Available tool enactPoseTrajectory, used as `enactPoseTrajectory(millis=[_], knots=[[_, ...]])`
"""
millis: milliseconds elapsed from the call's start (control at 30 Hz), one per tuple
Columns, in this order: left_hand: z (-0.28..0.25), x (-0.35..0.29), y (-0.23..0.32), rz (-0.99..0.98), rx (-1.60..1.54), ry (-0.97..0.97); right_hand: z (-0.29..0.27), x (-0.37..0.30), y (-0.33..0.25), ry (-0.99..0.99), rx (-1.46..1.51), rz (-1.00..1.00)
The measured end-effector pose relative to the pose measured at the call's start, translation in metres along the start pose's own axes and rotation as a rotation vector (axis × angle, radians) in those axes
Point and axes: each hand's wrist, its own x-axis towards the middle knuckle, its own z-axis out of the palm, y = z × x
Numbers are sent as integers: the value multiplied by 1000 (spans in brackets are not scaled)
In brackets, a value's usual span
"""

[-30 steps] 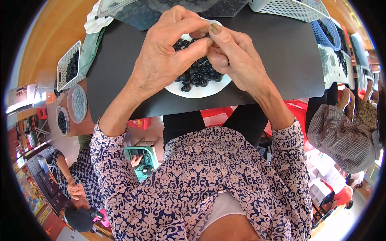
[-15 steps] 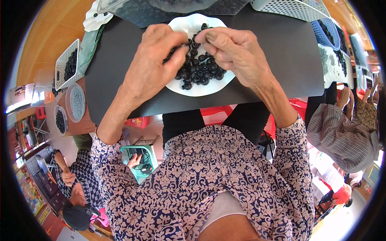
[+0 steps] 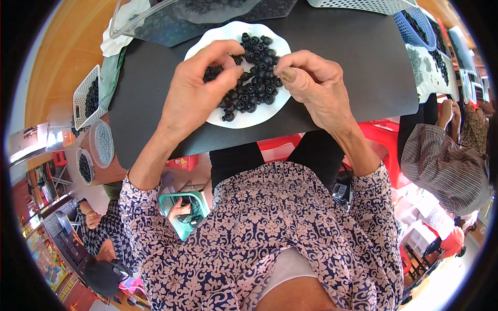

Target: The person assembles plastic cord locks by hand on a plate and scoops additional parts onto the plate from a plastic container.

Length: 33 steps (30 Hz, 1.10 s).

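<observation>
A white plate with a wavy rim point(image 3: 207, 36) lies on the dark table, bearing a heap of small round black parts point(image 3: 251, 90) with short necks or rings. My left hand point(image 3: 194, 90) hovers over the plate's left side. Its thumb and index finger are curled but apart, with a gap between the tips and nothing visible in them. At the plate's right edge my right hand point(image 3: 319, 90) is closed, thumb against the bent index finger. Whatever that pinch may hold is too small or hidden to make out.
A clear bin of dark parts point(image 3: 207, 15) stands beyond the plate. White baskets point(image 3: 85, 98) and a blue basket point(image 3: 415, 31) flank the dark table point(image 3: 358, 67). Round tubs point(image 3: 101, 142) stand at the left. Other people sit at both sides, one in a striped sleeve point(image 3: 441, 160).
My right hand has moved slightly right and down, away from my left hand. My left thumb and index finger have spread apart. The plate appears further left in view.
</observation>
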Motion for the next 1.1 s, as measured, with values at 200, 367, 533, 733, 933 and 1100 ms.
enactPoseTrajectory(millis=[200, 367, 533, 733, 933, 1100], knots=[[6, -3, -6, -85, -689, 32, 8, 1, -3, -16, 147, 99], [15, -9, -2, -158, -828, 54, 36, 8, 0, 27, -167, -89], [16, -6, 3, -109, -547, 98, 37, 5, 1, -9, -589, -267], [20, 18, -12, 323, 279, 123, 7, -20, -7, 219, 184, 83], [5, 25, -18, 477, 834, 193, -10, -34, 4, 227, 152, 8], [-9, 23, -18, 386, 860, 181, -25, -38, 15, 169, 185, 29]])
